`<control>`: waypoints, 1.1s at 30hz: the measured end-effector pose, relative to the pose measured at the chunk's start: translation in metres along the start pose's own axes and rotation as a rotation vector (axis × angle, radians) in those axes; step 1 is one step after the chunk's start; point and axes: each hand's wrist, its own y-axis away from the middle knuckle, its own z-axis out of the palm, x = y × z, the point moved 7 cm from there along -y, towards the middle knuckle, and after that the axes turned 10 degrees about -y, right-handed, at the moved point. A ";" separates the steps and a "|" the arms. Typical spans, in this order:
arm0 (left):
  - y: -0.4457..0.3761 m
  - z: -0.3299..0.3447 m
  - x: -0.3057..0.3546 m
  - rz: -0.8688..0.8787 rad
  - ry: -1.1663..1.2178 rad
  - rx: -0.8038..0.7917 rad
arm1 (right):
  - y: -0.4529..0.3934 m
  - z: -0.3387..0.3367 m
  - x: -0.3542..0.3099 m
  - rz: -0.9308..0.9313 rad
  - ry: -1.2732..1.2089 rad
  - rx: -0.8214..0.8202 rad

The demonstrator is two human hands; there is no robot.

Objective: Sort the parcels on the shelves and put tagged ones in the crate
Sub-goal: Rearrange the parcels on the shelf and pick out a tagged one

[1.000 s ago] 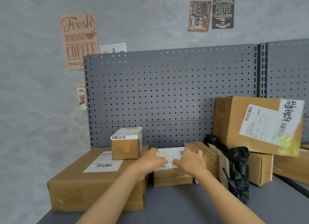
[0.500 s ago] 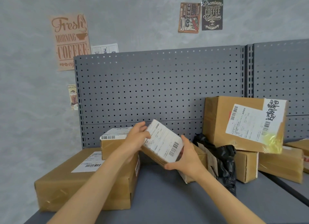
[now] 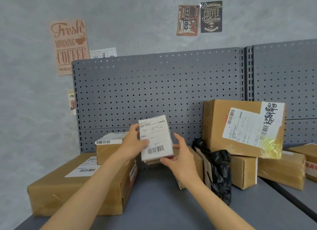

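Observation:
A small cardboard parcel [image 3: 155,138] with a white shipping label and barcode is held up above the grey shelf [image 3: 163,198], its label facing me. My left hand [image 3: 133,143] grips its left edge, thumb across the label. My right hand [image 3: 178,154] holds its lower right corner with thumb and fingers. To the left lies a large flat box [image 3: 72,192] with a label, and a small labelled box [image 3: 108,147] sits on top of it. No crate is in view.
A big labelled box [image 3: 240,126] rests tilted on smaller boxes [image 3: 243,171] at the right. A black plastic bag parcel [image 3: 217,169] leans beside them. Another brown box [image 3: 192,161] stands behind my right hand. A grey pegboard [image 3: 154,92] backs the shelf.
Both hands lifted the small parcel off the shelf and turned it upright, so that its label faces me. The view shifted slightly.

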 end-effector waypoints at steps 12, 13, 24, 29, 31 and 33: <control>0.014 0.025 -0.035 -0.056 -0.695 -0.295 | 0.015 0.025 0.045 0.176 0.020 -0.191; 0.013 0.025 -0.040 -0.064 -0.695 -0.286 | 0.015 0.026 0.049 0.205 0.022 -0.205; -0.006 0.040 -0.073 0.006 -0.931 -0.250 | 0.003 0.045 0.080 0.333 0.169 -0.349; -0.016 0.046 -0.074 0.075 -1.055 -0.244 | -0.012 0.029 0.046 0.104 0.202 -0.148; -0.019 0.048 -0.072 0.087 -1.069 -0.253 | -0.015 0.010 0.021 -0.106 0.402 -0.018; -0.020 0.048 -0.067 0.089 -1.065 -0.270 | -0.016 -0.004 0.009 -0.210 0.679 0.043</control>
